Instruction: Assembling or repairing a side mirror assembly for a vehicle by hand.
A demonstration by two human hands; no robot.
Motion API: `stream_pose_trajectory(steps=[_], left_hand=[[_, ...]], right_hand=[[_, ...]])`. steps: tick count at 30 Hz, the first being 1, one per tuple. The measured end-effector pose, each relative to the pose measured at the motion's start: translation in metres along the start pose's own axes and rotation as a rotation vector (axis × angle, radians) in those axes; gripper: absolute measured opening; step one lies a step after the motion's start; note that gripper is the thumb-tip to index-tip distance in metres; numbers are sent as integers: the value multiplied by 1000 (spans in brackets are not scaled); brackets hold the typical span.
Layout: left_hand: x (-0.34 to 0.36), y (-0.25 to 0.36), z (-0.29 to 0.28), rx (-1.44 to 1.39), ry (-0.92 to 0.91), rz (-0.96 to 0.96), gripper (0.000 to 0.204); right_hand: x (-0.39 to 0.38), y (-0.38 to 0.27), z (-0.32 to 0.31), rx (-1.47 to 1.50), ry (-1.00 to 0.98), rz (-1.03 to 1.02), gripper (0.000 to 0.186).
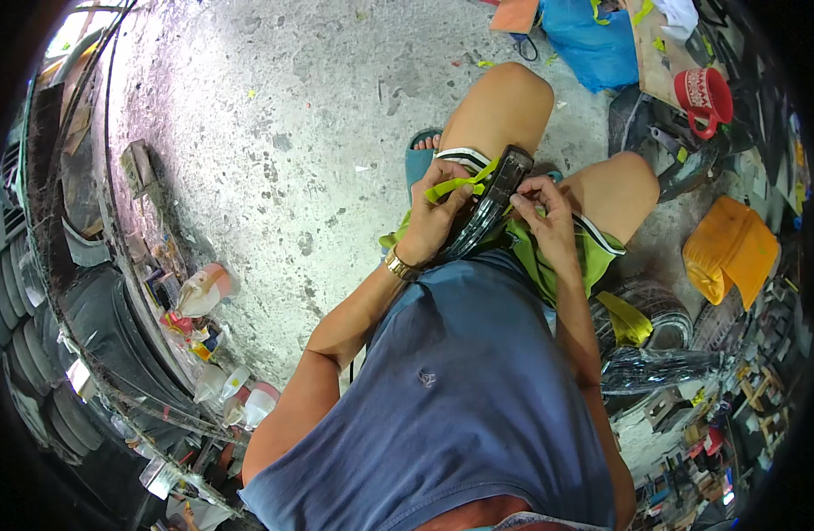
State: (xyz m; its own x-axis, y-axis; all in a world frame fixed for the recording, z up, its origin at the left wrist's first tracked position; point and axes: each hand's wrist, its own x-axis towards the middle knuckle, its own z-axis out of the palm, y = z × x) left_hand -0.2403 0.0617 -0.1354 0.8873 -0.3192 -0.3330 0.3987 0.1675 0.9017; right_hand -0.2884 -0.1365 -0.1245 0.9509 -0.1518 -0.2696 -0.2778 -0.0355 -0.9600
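A long dark, partly glossy piece [506, 173], which looks like wrapped rubber, lies at a slant across my lap between my thighs. My left hand [432, 212], with a watch on the wrist, pinches a bright yellow-green strip [451, 184] just left of the dark piece. On the other side my right hand [544, 212] has its fingertips pinched at the dark piece's edge, near a short bit of the same strip; exactly what is between those fingertips is too small to make out.
A red mug [703, 96] stands on a wooden board at upper right, near a blue bag [584, 44]. An orange container [725, 248] and coiled rubber [659, 308] lie to my right. Tyres [22, 354], metal rails and plastic containers [203, 292] crowd the left.
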Motion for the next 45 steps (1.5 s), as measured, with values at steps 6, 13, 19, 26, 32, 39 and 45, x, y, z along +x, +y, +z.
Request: stream_pose_trajectory(steps=[6, 13, 19, 26, 32, 39, 45], left_hand=[[0, 8, 9, -91, 51, 27, 14], [-8, 23, 11, -147, -45, -148, 19], [-12, 22, 3, -267, -122, -34, 33], [-8, 29, -6, 182, -128, 181, 33], [-5, 35, -19, 349, -191, 182, 25], [9, 35, -24, 468, -165, 230, 21], [26, 53, -36, 584, -427, 180, 12]], right_hand=[[0, -6, 2, -41, 11, 97, 12], [-2, -5, 1, -7, 54, 42, 12], [1, -7, 8, -82, 87, -15, 13], [3, -5, 16, -150, 133, -6, 17], [4, -29, 23, -175, 162, 51, 25], [7, -36, 22, -497, 171, -127, 30], [10, -35, 17, -537, 141, -173, 30]])
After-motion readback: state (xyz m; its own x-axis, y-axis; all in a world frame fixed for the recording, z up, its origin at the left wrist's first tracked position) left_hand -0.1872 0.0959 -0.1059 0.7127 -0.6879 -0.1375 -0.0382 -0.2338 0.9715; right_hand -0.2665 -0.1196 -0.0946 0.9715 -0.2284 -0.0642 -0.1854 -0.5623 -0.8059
